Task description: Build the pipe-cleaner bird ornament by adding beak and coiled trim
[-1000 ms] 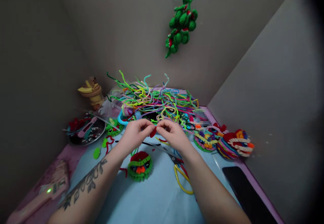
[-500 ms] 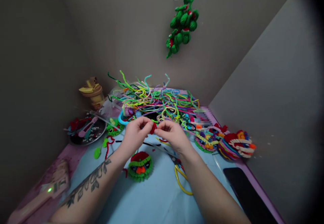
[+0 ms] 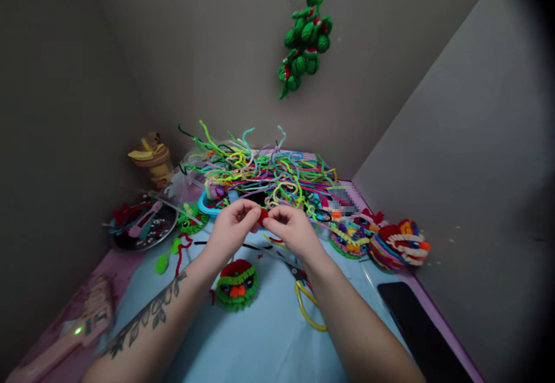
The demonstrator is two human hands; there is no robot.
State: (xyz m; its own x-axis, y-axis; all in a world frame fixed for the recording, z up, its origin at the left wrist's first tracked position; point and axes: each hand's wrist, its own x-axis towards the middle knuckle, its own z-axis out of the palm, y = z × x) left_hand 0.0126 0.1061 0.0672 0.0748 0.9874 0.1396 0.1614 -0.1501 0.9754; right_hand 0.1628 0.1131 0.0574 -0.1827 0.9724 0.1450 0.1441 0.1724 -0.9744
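Between my two hands is a small red fuzzy piece (image 3: 262, 216), mostly covered by the fingertips; its exact shape is hidden. My left hand (image 3: 236, 224) pinches it from the left with thumb and fingers. From the right, my right hand (image 3: 291, 227) pinches its other side. Below them on the blue cloth (image 3: 260, 348) lies a round green and red pipe-cleaner face (image 3: 236, 285) with an orange beak. Yellow-handled scissors (image 3: 306, 302) lie under my right forearm. Behind my hands spreads a heap of many-coloured pipe cleaners (image 3: 269, 169).
At left are a metal bowl (image 3: 167, 230) of small parts and a pink glue gun (image 3: 82, 331) with a green light. A black phone (image 3: 420, 331) lies at right, near colourful pipe-cleaner pieces (image 3: 399, 244). Green knitted ornaments (image 3: 306, 36) hang on the wall.
The view has shifted slightly, so everything sits a little further left. My hands keep pinching the red piece, with the fingertips slightly closer together over it.
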